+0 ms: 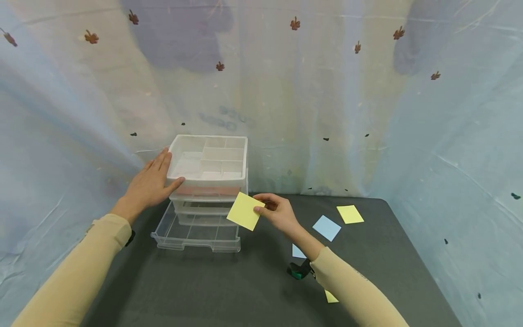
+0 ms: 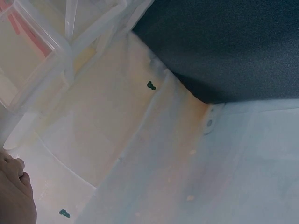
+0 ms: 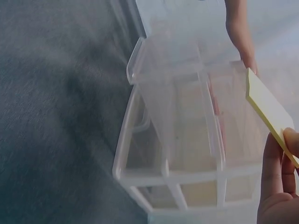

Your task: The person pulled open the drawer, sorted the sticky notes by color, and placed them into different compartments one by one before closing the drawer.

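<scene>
A clear plastic drawer unit (image 1: 208, 184) with a white divided top tray stands at the back of the table. Its bottom drawer (image 1: 196, 247) is pulled out toward me. My left hand (image 1: 149, 184) rests against the unit's upper left edge, fingers straight and thumb at the front corner. Between thumb and fingers my right hand (image 1: 279, 213) pinches a yellow sticky note pad (image 1: 245, 211), held up at the unit's right front, above the pulled-out drawer's right side. The right wrist view shows the pad's thickness edge-on. Only a bit of the left hand (image 2: 16, 191) appears in the left wrist view.
On the dark table (image 1: 204, 290), to the right, lie a yellow pad (image 1: 349, 214), a blue pad (image 1: 327, 228), another blue piece (image 1: 298, 252) and a yellow piece (image 1: 331, 297), the last two partly hidden by my right arm. A patterned curtain (image 1: 278, 91) hangs behind.
</scene>
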The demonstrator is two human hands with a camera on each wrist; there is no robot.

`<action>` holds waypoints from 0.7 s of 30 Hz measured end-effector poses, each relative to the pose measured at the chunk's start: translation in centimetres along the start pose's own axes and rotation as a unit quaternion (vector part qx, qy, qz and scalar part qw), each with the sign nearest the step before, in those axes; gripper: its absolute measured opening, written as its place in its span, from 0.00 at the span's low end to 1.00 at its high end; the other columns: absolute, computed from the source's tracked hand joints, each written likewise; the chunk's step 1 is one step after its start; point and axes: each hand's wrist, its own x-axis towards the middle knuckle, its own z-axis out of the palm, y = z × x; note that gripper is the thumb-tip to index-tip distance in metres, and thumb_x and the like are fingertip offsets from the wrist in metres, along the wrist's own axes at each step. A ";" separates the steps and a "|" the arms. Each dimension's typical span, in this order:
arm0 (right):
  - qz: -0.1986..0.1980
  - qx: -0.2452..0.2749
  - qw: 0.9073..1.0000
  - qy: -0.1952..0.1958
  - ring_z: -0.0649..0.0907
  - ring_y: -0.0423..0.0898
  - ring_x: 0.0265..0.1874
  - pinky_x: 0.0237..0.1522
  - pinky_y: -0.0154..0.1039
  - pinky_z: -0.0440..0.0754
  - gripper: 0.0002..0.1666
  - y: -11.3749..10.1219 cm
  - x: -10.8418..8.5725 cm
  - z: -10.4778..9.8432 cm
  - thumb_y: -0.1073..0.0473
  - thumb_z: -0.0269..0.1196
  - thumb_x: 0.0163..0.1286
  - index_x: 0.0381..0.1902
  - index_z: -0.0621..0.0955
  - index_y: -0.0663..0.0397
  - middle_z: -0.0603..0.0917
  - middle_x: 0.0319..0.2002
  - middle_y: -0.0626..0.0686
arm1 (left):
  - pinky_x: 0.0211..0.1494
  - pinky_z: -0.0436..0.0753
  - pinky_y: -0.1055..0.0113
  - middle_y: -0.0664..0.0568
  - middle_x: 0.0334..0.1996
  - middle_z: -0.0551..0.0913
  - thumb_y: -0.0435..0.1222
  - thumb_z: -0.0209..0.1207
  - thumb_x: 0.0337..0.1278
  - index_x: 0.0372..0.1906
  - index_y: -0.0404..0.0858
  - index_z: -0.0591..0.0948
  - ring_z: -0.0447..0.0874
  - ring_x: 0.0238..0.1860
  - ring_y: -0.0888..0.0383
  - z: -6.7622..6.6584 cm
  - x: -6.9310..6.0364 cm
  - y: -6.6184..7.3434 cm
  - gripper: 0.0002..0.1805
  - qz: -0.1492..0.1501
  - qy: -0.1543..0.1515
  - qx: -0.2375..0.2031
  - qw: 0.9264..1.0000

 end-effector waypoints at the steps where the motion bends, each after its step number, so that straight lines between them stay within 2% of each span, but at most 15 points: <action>1: -0.002 0.001 1.000 -0.002 0.86 0.46 0.38 0.44 0.47 0.88 0.19 -0.1 0.1 0.3 0.66 0.71 0.70 0.58 0.86 0.59 0.85 0.53 0.59 | 0.83 0.45 0.39 0.36 0.84 0.34 0.65 0.44 0.76 0.83 0.29 0.37 0.39 0.83 0.36 0.0 0.0 0.0 0.56 0.000 0.001 0.000 1.000; 5: -0.013 0.000 1.000 -0.008 0.85 0.44 0.35 0.42 0.50 0.88 0.18 -0.5 0.5 1.4 0.66 0.71 0.70 0.57 0.86 0.60 0.85 0.50 0.60 | 0.83 0.45 0.39 0.36 0.84 0.34 0.64 0.45 0.77 0.83 0.29 0.36 0.39 0.83 0.36 -0.1 0.0 0.1 0.55 -0.002 0.002 0.001 1.000; 13: -0.027 -0.003 0.999 -0.024 0.84 0.44 0.35 0.32 0.34 0.83 0.19 -0.9 1.2 4.1 0.66 0.70 0.70 0.58 0.86 0.59 0.85 0.50 0.59 | 0.83 0.44 0.39 0.36 0.84 0.34 0.64 0.46 0.76 0.83 0.29 0.37 0.39 0.83 0.35 -0.2 -0.2 0.3 0.56 -0.006 -0.001 -0.002 1.000; 15: -0.024 -0.001 0.999 -0.031 0.84 0.43 0.35 0.32 0.36 0.83 0.18 -1.1 1.3 4.9 0.66 0.70 0.70 0.58 0.86 0.57 0.84 0.50 0.58 | 0.83 0.44 0.39 0.36 0.84 0.34 0.65 0.46 0.76 0.83 0.29 0.37 0.40 0.83 0.35 -0.2 -0.2 0.4 0.56 -0.007 0.001 -0.003 1.000; 19: -0.022 0.008 0.999 -0.044 0.84 0.42 0.35 0.37 0.46 0.88 0.18 -1.5 1.5 6.6 0.66 0.70 0.70 0.57 0.86 0.57 0.85 0.49 0.58 | 0.83 0.45 0.39 0.35 0.84 0.35 0.64 0.46 0.77 0.83 0.29 0.37 0.40 0.83 0.35 -0.3 -0.2 0.4 0.55 -0.003 0.005 0.002 1.000; 21: -0.021 0.013 0.998 -0.051 0.84 0.42 0.36 0.37 0.44 0.89 0.18 -1.7 1.6 7.5 0.66 0.70 0.70 0.57 0.87 0.57 0.85 0.49 0.57 | 0.83 0.45 0.40 0.35 0.84 0.36 0.64 0.46 0.77 0.83 0.28 0.38 0.40 0.83 0.35 -0.2 -0.2 0.4 0.55 -0.001 0.008 0.005 1.000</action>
